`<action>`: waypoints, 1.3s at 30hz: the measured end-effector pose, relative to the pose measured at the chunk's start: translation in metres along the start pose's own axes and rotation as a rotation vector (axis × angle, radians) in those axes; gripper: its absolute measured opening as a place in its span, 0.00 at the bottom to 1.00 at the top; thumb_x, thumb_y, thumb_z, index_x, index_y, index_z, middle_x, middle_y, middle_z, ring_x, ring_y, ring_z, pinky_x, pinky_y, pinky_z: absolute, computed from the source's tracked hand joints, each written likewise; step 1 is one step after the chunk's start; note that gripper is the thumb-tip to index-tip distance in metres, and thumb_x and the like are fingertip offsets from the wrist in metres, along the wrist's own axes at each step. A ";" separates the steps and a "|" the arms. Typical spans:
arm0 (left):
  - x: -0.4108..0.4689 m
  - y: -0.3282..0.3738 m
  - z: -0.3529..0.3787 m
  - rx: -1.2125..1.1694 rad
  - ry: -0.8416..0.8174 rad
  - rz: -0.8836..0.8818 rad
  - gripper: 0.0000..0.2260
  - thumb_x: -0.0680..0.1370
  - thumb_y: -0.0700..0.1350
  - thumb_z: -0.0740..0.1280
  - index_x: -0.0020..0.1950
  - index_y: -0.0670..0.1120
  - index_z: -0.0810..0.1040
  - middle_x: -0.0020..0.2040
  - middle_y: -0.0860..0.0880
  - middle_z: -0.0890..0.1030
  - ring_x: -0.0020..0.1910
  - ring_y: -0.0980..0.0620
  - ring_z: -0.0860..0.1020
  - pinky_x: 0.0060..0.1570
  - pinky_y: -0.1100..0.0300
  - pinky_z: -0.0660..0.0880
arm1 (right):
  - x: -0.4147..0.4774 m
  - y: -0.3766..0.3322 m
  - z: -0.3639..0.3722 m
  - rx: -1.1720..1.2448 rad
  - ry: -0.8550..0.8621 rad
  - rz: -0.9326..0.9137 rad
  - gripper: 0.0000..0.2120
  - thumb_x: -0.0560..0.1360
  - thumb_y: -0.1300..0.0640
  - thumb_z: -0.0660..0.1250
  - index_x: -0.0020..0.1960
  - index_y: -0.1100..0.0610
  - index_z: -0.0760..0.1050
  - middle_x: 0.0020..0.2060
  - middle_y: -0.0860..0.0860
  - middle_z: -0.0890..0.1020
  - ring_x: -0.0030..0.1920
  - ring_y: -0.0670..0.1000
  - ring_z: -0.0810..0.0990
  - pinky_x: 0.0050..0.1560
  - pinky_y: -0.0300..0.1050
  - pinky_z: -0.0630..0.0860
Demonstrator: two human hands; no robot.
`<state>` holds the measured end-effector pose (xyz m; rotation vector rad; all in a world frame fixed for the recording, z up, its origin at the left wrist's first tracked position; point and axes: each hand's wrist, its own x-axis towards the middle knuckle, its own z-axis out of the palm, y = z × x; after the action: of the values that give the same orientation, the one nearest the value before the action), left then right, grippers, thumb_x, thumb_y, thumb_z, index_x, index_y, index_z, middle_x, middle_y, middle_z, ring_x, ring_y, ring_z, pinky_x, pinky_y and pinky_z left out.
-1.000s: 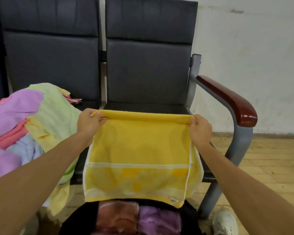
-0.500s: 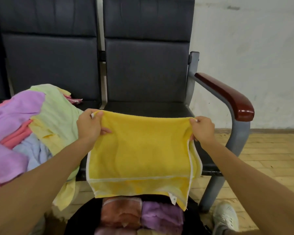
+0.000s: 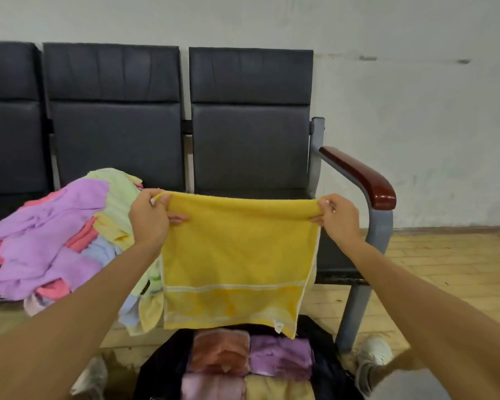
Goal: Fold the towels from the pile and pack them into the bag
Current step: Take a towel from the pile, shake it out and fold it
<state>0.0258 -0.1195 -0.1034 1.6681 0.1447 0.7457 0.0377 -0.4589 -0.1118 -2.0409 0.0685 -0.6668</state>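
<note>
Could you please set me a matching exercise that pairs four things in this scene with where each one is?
Things:
1. yellow towel
2. towel pile
3. bag
4. wooden armrest

Places:
A. on the floor, with folded towels inside
B. heaped on the bench
C. at the bench's end
D. hanging between the left hand and the right hand

Pairs: 1-D, 2-B, 3-A, 4-C
</note>
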 end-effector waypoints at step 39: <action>0.004 -0.104 0.050 0.598 -0.809 0.005 0.05 0.81 0.42 0.61 0.56 0.49 0.69 0.57 0.51 0.77 0.52 0.51 0.79 0.53 0.55 0.76 | 0.058 0.084 0.050 -0.075 -0.474 0.210 0.05 0.83 0.56 0.58 0.53 0.55 0.73 0.49 0.56 0.82 0.41 0.51 0.85 0.39 0.40 0.82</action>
<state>0.0878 -0.1337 -0.2001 2.4155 -0.2342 -0.0350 0.1294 -0.4836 -0.1747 -2.1758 0.0298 -0.0426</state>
